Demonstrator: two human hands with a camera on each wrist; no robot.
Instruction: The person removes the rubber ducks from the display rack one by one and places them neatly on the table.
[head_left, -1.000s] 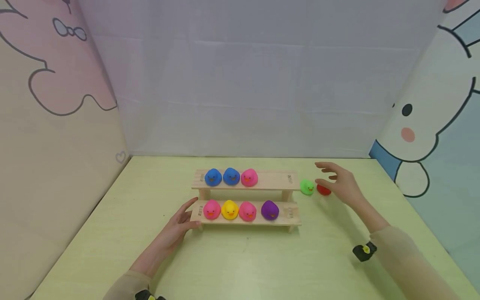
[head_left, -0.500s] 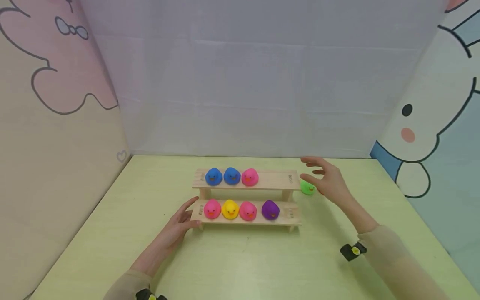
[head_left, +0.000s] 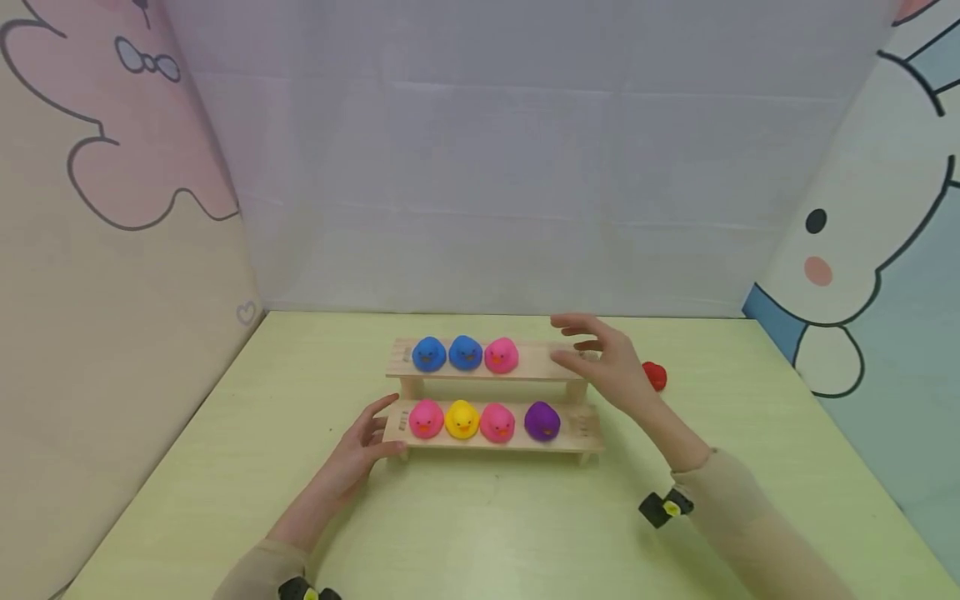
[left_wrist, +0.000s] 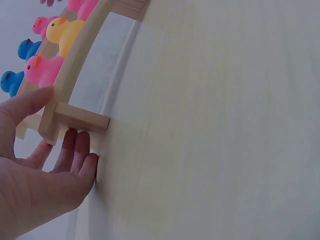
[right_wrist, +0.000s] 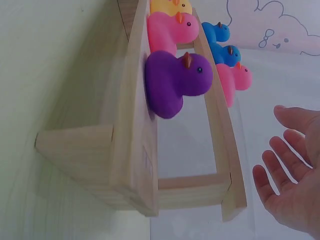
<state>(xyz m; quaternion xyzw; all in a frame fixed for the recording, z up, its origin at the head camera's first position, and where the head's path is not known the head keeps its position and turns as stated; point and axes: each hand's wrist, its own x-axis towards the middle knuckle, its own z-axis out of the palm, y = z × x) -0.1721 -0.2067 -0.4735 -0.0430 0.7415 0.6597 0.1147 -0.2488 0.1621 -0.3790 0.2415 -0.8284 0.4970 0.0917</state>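
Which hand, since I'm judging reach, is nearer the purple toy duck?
Right: the right hand hovers above the upper wooden shelf, behind and right of the purple duck; the left hand, farther off to its left, grips the lower wooden shelf.

The rack (head_left: 538, 362) is pale tan. There are 2 blue ducks (head_left: 429, 355), 3 pink ducks (head_left: 502, 356), 1 yellow duck (head_left: 462, 420) and 1 purple duck (head_left: 542, 422), plus a red toy (head_left: 656, 377). The table (head_left: 480, 525) is yellow-green, the sleeves (head_left: 731, 496) beige. The left wall (head_left: 142, 350) bears a pink cartoon (head_left: 150, 150), the right wall (head_left: 915, 350) a black-outlined white cartoon (head_left: 855, 200).
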